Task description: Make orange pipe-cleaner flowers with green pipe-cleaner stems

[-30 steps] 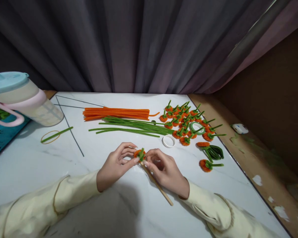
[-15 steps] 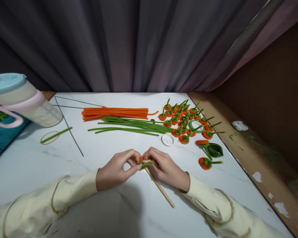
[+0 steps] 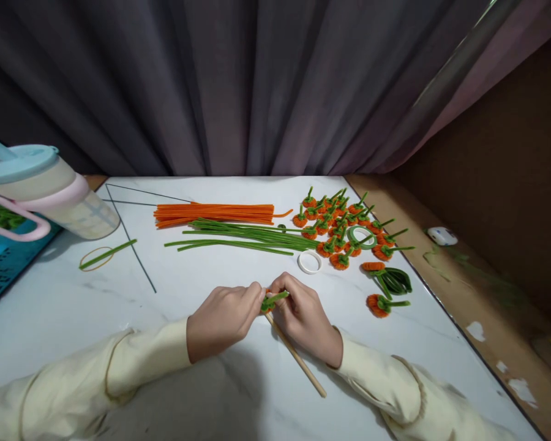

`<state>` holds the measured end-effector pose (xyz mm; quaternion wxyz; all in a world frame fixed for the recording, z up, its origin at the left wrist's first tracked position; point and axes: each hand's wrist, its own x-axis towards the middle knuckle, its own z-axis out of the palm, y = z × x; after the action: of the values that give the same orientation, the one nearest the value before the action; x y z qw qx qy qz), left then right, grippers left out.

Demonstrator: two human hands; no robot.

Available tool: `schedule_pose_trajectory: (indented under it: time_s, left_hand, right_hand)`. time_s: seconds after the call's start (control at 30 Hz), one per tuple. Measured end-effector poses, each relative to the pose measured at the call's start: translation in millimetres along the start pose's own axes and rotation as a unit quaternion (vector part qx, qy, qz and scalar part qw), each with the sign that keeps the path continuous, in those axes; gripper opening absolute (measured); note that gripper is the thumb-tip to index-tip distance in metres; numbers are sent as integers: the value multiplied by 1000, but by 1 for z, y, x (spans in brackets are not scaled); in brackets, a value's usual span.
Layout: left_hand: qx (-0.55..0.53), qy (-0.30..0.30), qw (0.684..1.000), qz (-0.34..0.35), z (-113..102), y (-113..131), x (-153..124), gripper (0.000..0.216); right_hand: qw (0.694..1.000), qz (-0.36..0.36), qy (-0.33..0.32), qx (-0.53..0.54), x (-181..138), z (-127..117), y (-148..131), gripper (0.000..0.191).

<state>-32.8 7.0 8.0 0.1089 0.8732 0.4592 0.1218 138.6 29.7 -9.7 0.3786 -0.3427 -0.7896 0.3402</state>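
Observation:
Between my two hands is a small orange pipe-cleaner fruit (image 3: 267,302) with a green top, its green stem pointing right. My left hand (image 3: 227,318) pinches it from the left, fingers closed and covering most of the orange part. From the other side, my right hand (image 3: 303,318) has its fingertips closed at the fruit, beside the stem. A thin wooden stick (image 3: 298,358) slants from below the fruit toward the lower right, passing by my right hand; its upper end is hidden.
Beyond my hands lie orange pipe cleaners (image 3: 215,214) and green pipe cleaners (image 3: 257,234). Several finished fruits (image 3: 339,261) cluster at the right, near a white ring (image 3: 310,261) and a green tape roll (image 3: 362,237). A large tumbler (image 3: 85,211) stands at the left.
My left hand has turned over, its fingers folding in so the gap between thumb and finger is gone. The fruit stays between both hands, its stem tilted slightly more upward.

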Motion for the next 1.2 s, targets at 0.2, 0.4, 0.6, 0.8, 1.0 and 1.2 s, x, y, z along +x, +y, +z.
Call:
schedule_pose_trajectory:
  time_s: [0.2,0.4,0.6,0.8,1.0,1.2]
  left_hand:
    - [68,0,997,46,-5,1,1,22]
    - [144,47,982,110,-2,-3,0,27]
    - [114,52,989,81,9,-8,2,26]
    - [111,107,983,98,15,-13,2,27]
    - [138,183,963,142,19,-15,2,29]
    - [139,210,954,163,19,-14,3,31]
  right_hand:
    - [1000,-8,27,0,0,0,-1,15]
    - [1000,-2,26,9,-1,1,0,14]
    - [999,22,16,28,0,2,2,14]
    - [998,-15,-56,-21,4,-5,4,18]
    - [981,-38,-152,-114,6,-9,5,19]
    - [990,-25,-129,-48,7,-6,5,20]
